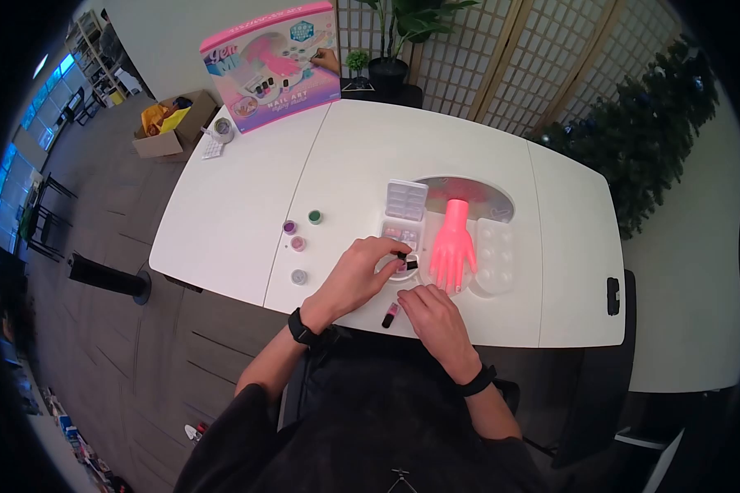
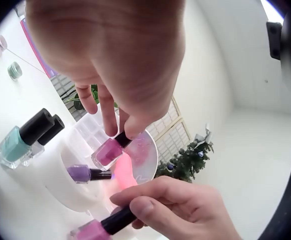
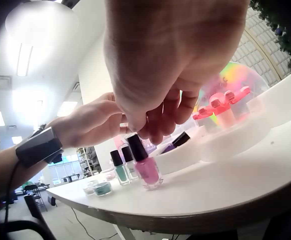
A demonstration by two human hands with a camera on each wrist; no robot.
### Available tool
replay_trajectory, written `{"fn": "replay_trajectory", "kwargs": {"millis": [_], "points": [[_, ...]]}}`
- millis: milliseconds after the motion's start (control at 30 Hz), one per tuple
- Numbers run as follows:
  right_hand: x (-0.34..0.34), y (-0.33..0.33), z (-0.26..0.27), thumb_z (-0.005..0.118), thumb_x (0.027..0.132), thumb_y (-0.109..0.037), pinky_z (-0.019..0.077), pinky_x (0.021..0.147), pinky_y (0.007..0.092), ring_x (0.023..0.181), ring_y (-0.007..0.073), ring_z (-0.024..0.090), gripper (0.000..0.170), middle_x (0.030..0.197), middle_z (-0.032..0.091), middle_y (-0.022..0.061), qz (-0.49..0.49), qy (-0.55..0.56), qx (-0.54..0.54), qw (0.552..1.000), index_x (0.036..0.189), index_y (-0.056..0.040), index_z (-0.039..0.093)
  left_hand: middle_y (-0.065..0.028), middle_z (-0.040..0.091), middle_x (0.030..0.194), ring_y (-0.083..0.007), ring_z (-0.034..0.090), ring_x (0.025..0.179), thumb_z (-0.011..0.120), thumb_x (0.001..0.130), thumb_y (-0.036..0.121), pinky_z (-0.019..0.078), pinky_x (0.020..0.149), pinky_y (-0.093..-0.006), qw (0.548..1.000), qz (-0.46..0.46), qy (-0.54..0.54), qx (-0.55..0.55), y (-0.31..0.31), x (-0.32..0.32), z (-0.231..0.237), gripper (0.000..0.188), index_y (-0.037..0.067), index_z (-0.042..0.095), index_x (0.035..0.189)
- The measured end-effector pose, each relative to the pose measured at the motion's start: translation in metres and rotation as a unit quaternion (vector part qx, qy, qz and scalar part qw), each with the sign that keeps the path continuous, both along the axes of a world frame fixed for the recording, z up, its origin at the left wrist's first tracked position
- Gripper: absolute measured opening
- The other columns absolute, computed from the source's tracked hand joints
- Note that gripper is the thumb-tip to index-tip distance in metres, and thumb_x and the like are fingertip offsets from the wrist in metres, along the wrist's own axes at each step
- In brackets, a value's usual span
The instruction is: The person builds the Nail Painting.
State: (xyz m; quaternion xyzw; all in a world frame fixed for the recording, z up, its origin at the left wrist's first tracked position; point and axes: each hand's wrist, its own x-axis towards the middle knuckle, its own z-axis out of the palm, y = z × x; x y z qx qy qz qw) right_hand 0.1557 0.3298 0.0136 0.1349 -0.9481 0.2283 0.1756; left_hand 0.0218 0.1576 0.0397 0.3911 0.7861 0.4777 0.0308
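My left hand (image 1: pixel 355 278) pinches the black cap of a magenta nail polish bottle (image 2: pixel 108 153), holding it over the white tray. A purple nail polish bottle (image 2: pixel 79 173) leans in the tray's round cup. My right hand (image 1: pixel 437 324) is close to the tray's front edge, fingers bent and thumb near the index finger. Beside it stands a pink nail polish bottle (image 3: pixel 148 172) on the table; its cap overlaps my right fingertips in the left wrist view. The pink model hand (image 1: pixel 452 242) lies palm down, fingers toward me. A teal nail polish bottle (image 2: pixel 16 144) is hidden from the head view.
An open clear case (image 1: pixel 407 200) sits left of the model hand, and a silver semicircular panel (image 1: pixel 495 197) stands behind. Green (image 1: pixel 315 217), purple (image 1: pixel 289 228), pink (image 1: pixel 298 244) and silvery (image 1: pixel 298 278) jars are at left. A nail art box (image 1: pixel 275 70) stands at the back.
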Motion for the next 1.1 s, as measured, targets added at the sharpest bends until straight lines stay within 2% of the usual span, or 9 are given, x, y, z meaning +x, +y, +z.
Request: {"fn": "replay_trajectory", "kwargs": {"millis": [200, 267, 333, 367, 633, 700, 800, 1000, 1100], "points": [[0.009, -0.010, -0.023, 0.073, 0.095, -0.006, 0.0549, 0.086, 0.0378, 0.098, 0.0269, 0.068, 0.022, 0.099, 0.066, 0.0089, -0.047, 0.007, -0.048, 0.998, 0.116, -0.0011, 0.070, -0.0129, 0.078, 0.114, -0.0354, 0.073, 0.107, 0.075, 0.097, 0.004, 0.0577, 0.095, -0.0426, 0.999, 0.042, -0.022, 0.014, -0.003, 0.002, -0.010, 0.026, 0.005, 0.074, 0.123], [0.015, -0.011, -0.022, 0.073, 0.096, -0.008, 0.0559, 0.090, 0.0362, 0.104, 0.0251, 0.068, 0.027, 0.110, 0.068, 0.0072, -0.044, -0.041, -0.070, 0.996, 0.122, -0.0035, 0.071, -0.0127, 0.078, 0.112, -0.0331, 0.074, 0.106, 0.076, 0.097, 0.002, 0.0588, 0.093, -0.0416, 0.998, 0.061, -0.019, 0.006, -0.004, -0.002, -0.009, 0.026, 0.005, 0.074, 0.123], [0.039, -0.021, -0.028, 0.077, 0.093, -0.010, 0.0576, 0.090, 0.0365, 0.105, 0.0240, 0.067, 0.031, 0.123, 0.070, 0.0050, 0.102, -0.009, 0.030, 0.994, 0.124, -0.0086, 0.075, -0.0086, 0.080, 0.117, -0.0251, 0.076, 0.105, 0.074, 0.099, 0.001, 0.0570, 0.078, -0.0346, 0.998, 0.069, -0.005, 0.008, -0.015, 0.013, -0.010, 0.027, 0.007, 0.076, 0.125], [0.037, -0.018, -0.032, 0.076, 0.091, -0.009, 0.0581, 0.092, 0.0358, 0.108, 0.0216, 0.065, 0.034, 0.130, 0.069, 0.0043, 0.111, 0.001, 0.065, 0.992, 0.125, -0.0108, 0.076, -0.0086, 0.080, 0.117, -0.0251, 0.076, 0.105, 0.074, 0.099, 0.001, 0.0570, 0.078, -0.0346, 0.997, 0.073, -0.004, 0.010, -0.014, 0.012, -0.013, 0.027, 0.007, 0.076, 0.125], [0.024, -0.013, -0.043, 0.075, 0.089, -0.004, 0.0588, 0.096, 0.0374, 0.108, 0.0231, 0.068, 0.035, 0.130, 0.070, 0.0061, 0.096, -0.005, 0.025, 0.995, 0.125, -0.0070, 0.075, -0.0096, 0.080, 0.117, -0.0220, 0.076, 0.105, 0.073, 0.100, 0.001, 0.0574, 0.089, -0.0340, 0.994, 0.069, -0.074, 0.030, -0.027, 0.025, -0.013, 0.028, 0.005, 0.076, 0.127], [0.025, -0.015, -0.036, 0.077, 0.090, -0.002, 0.0620, 0.090, 0.0385, 0.107, 0.0255, 0.071, 0.035, 0.125, 0.072, 0.0088, 0.067, -0.038, -0.090, 0.993, 0.125, -0.0046, 0.074, -0.0098, 0.080, 0.117, -0.0221, 0.076, 0.106, 0.072, 0.100, 0.001, 0.0574, 0.089, -0.0340, 0.994, 0.068, -0.083, 0.036, -0.026, 0.023, -0.012, 0.028, 0.005, 0.076, 0.127], [0.023, -0.015, -0.038, 0.078, 0.094, -0.004, 0.0599, 0.092, 0.0393, 0.103, 0.0277, 0.071, 0.031, 0.118, 0.074, 0.0119, 0.016, -0.086, -0.194, 0.977, 0.124, -0.0017, 0.070, -0.0098, 0.080, 0.118, -0.0226, 0.076, 0.105, 0.072, 0.100, 0.001, 0.0573, 0.089, -0.0340, 0.994, 0.060, -0.093, 0.027, -0.023, 0.020, -0.010, 0.028, 0.005, 0.076, 0.128], [0.018, -0.010, -0.036, 0.077, 0.097, -0.007, 0.0604, 0.084, 0.0413, 0.094, 0.0294, 0.073, 0.029, 0.106, 0.075, 0.0132, -0.024, -0.109, -0.231, 0.967, 0.125, -0.0011, 0.068, -0.0096, 0.080, 0.120, -0.0239, 0.076, 0.105, 0.071, 0.101, 0.002, 0.0572, 0.092, -0.0350, 0.997, 0.040, -0.067, 0.011, -0.010, 0.013, -0.008, 0.027, 0.005, 0.075, 0.128], [0.016, -0.006, -0.039, 0.078, 0.097, -0.009, 0.0605, 0.085, 0.0402, 0.093, 0.0292, 0.073, 0.035, 0.113, 0.074, 0.0145, -0.028, -0.140, -0.220, 0.965, 0.130, -0.0015, 0.067, -0.0099, 0.080, 0.120, -0.0244, 0.076, 0.106, 0.072, 0.101, 0.002, 0.0574, 0.092, -0.0356, 0.998, 0.030, -0.057, 0.001, -0.007, 0.010, -0.006, 0.027, 0.005, 0.075, 0.128]]}}
